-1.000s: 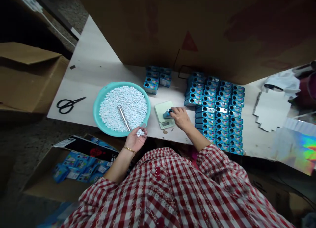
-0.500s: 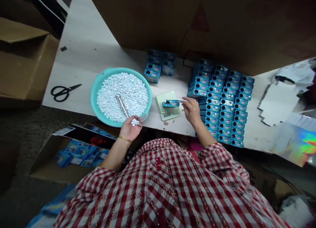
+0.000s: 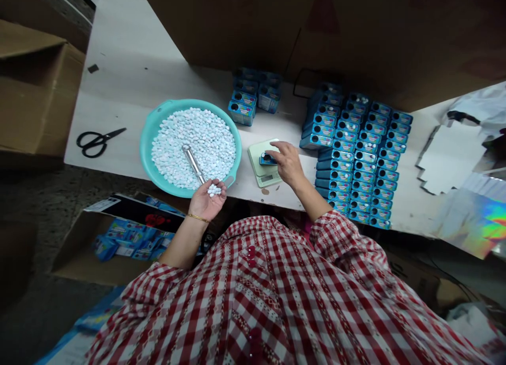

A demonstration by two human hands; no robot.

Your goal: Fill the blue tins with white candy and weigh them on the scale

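Observation:
Palm up at the near rim of the turquoise basin (image 3: 148, 167), my left hand (image 3: 207, 200) cups several white pieces (image 3: 214, 190). White pieces (image 3: 197, 127) fill the basin, and a metal scoop (image 3: 193, 163) lies in them. My right hand (image 3: 288, 162) reaches over the pale green scale (image 3: 256, 147), its thumb and fingers apart around the top of a small blue box (image 3: 265, 159). The hand hides the right part of that box. Whether its fingers touch the box is unclear.
Rows of blue boxes (image 3: 342, 166) stand right of the scale, with a smaller group (image 3: 242, 111) behind it. Black scissors (image 3: 98, 141) lie at the left. A large carton (image 3: 253, 27) borders the back. An open carton (image 3: 87, 254) with blue packs sits below the table.
My right hand has moved left from beside the scale to over the blue box. My left hand still cups its pieces. The whole view has shifted slightly.

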